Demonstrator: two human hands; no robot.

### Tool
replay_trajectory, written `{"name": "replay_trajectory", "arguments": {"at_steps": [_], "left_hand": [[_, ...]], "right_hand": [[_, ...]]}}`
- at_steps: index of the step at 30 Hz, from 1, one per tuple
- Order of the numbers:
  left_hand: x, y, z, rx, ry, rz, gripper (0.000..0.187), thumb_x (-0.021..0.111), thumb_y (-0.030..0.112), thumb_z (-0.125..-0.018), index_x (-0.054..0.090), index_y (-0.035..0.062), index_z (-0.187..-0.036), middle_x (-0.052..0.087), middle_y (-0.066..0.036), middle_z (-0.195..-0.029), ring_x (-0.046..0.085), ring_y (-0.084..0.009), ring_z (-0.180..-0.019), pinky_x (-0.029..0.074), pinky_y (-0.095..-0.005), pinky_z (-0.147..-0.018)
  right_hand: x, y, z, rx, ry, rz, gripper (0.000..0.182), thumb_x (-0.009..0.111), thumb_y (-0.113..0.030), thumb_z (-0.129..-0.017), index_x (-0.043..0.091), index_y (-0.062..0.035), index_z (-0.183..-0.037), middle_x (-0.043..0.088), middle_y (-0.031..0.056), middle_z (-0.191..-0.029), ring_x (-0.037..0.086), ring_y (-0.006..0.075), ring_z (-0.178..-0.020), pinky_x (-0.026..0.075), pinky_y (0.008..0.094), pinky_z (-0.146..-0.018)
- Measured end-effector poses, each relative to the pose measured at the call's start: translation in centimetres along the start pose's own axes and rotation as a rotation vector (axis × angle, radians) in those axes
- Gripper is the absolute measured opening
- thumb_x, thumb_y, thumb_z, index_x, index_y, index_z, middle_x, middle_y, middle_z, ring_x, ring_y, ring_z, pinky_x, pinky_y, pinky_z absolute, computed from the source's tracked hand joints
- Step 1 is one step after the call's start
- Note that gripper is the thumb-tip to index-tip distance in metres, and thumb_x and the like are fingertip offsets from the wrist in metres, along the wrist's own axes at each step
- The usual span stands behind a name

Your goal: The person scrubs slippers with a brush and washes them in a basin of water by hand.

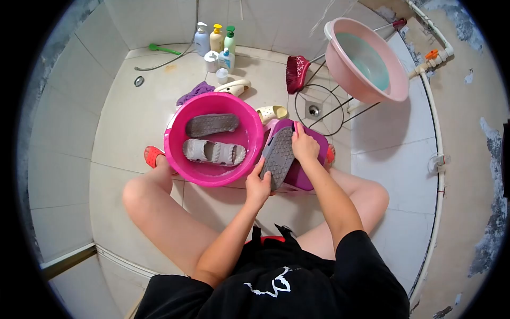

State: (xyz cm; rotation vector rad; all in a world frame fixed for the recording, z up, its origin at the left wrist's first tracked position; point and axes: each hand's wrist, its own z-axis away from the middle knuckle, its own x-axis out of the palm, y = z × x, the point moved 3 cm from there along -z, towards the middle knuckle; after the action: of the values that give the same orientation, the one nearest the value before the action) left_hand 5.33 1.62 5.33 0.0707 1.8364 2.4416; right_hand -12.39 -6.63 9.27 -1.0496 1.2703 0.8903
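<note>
A grey slipper (278, 159) is tilted with its patterned sole up, between my two hands. My left hand (258, 186) grips its lower end, thumb on the sole. At its upper right edge my right hand (304, 147) is closed around a pink object (296, 126), mostly hidden by the fingers. Behind the slipper stands a purple container or stool (313, 173), partly covered. To the left, a bright pink basin (169, 151) holds another grey sole-up slipper (212, 125) and a lighter grey slipper (215, 152) with its strap up.
Cream clogs (272, 113) and a purple cloth (195, 93) lie behind the basin. Several pump bottles (216, 40) stand by the back wall. At right, a light pink basin (366, 64) tilts on a wire stand (340, 106), near a red broom (296, 73) and floor drain (313, 110).
</note>
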Motion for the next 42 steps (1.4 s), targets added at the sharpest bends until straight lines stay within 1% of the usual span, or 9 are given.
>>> {"name": "replay_trajectory", "arguments": {"at_steps": [5,11,15,21,25,31,36,40,42], "left_hand": [[0.6,-3.0,-0.8,-0.063,0.030,-0.011,0.049,0.052,0.007,-0.089,0.044,0.0116,-0.137,0.061,-0.009,-0.109,0.063,-0.0179,-0.071,0.056,-0.0317,-0.045],[-0.3,2.0,0.7,-0.189,0.009,0.089,0.048,0.051,0.006,-0.089,0.045,0.0102,-0.136,0.061,-0.012,-0.107,0.063,-0.0181,-0.066,0.055,-0.0309,-0.043],[0.4,0.7,-0.3,-0.038,0.065,0.018,0.047,0.051,0.006,-0.089,0.045,0.0098,-0.136,0.060,-0.012,-0.110,0.063,-0.0181,-0.065,0.057,-0.0324,-0.044],[0.7,-3.1,-1.5,-0.044,0.023,0.078,0.047,0.051,0.006,-0.089,0.046,0.0095,-0.135,0.060,-0.013,-0.109,0.064,-0.0202,-0.071,0.057,-0.0355,-0.044],[0.4,0.6,-0.8,-0.206,0.009,0.158,0.047,0.051,0.006,-0.088,0.046,0.0101,-0.135,0.060,-0.012,-0.108,0.064,-0.0209,-0.074,0.058,-0.0363,-0.045],[0.5,-0.5,-0.4,-0.097,0.001,0.162,0.048,0.052,0.006,-0.088,0.046,0.0105,-0.136,0.060,-0.011,-0.109,0.064,-0.0216,-0.075,0.058,-0.0361,-0.047],[0.3,-0.7,-1.1,-0.152,0.023,0.144,0.045,0.056,0.006,-0.083,0.053,0.0003,-0.127,0.059,-0.022,-0.120,0.060,-0.0250,-0.107,0.041,-0.0307,-0.096],[0.8,-1.0,-0.9,-0.111,0.008,0.123,0.046,0.055,0.006,-0.084,0.052,0.0035,-0.130,0.060,-0.019,-0.119,0.061,-0.0261,-0.103,0.051,-0.0356,-0.086],[0.0,2.3,0.0,-0.302,-0.079,0.192,0.049,0.051,0.008,-0.090,0.044,0.0158,-0.137,0.059,-0.010,-0.112,0.064,-0.0220,-0.080,0.058,-0.0393,-0.048]], "right_hand": [[-0.4,-4.0,4.8,-0.353,-0.151,-0.049,0.038,0.046,-0.036,-0.091,0.045,-0.0209,-0.126,0.064,0.0163,-0.064,0.064,0.0375,-0.057,0.052,0.0506,-0.052],[2.0,0.2,-1.5,0.045,0.068,-0.012,0.031,0.044,-0.033,-0.092,0.047,-0.0198,-0.120,0.065,0.0177,-0.067,0.065,0.0383,-0.061,0.053,0.0501,-0.056],[-0.8,-3.4,5.4,-0.350,-0.177,0.001,0.049,0.046,-0.033,-0.091,0.034,-0.0248,-0.138,0.064,0.0192,-0.065,0.065,0.0382,-0.059,0.052,0.0502,-0.054],[0.7,2.6,2.5,0.054,-0.020,0.020,0.048,0.044,-0.034,-0.093,0.035,-0.0244,-0.139,0.065,0.0187,-0.067,0.065,0.0383,-0.061,0.052,0.0518,-0.058],[-1.2,-1.4,8.8,-0.281,-0.204,-0.082,0.052,0.047,-0.035,-0.091,0.034,-0.0251,-0.140,0.063,0.0179,-0.062,0.063,0.0386,-0.057,0.051,0.0528,-0.056],[0.9,3.6,2.7,0.103,0.023,-0.035,0.048,0.043,-0.033,-0.093,0.032,-0.0234,-0.138,0.064,0.0206,-0.068,0.064,0.0400,-0.060,0.050,0.0540,-0.055],[0.2,0.9,9.2,-0.222,-0.103,-0.049,0.055,0.048,-0.033,-0.090,0.030,-0.0262,-0.142,0.063,0.0192,-0.063,0.063,0.0397,-0.058,0.050,0.0543,-0.057],[0.9,4.8,3.7,0.090,-0.068,0.008,0.052,0.046,-0.034,-0.092,0.030,-0.0275,-0.141,0.066,0.0210,-0.075,0.065,0.0400,-0.068,0.051,0.0535,-0.062],[1.0,5.4,1.0,0.149,-0.165,-0.037,0.051,0.045,-0.031,-0.093,0.028,-0.0271,-0.142,0.066,0.0219,-0.085,0.064,0.0413,-0.076,0.051,0.0520,-0.069]]}}
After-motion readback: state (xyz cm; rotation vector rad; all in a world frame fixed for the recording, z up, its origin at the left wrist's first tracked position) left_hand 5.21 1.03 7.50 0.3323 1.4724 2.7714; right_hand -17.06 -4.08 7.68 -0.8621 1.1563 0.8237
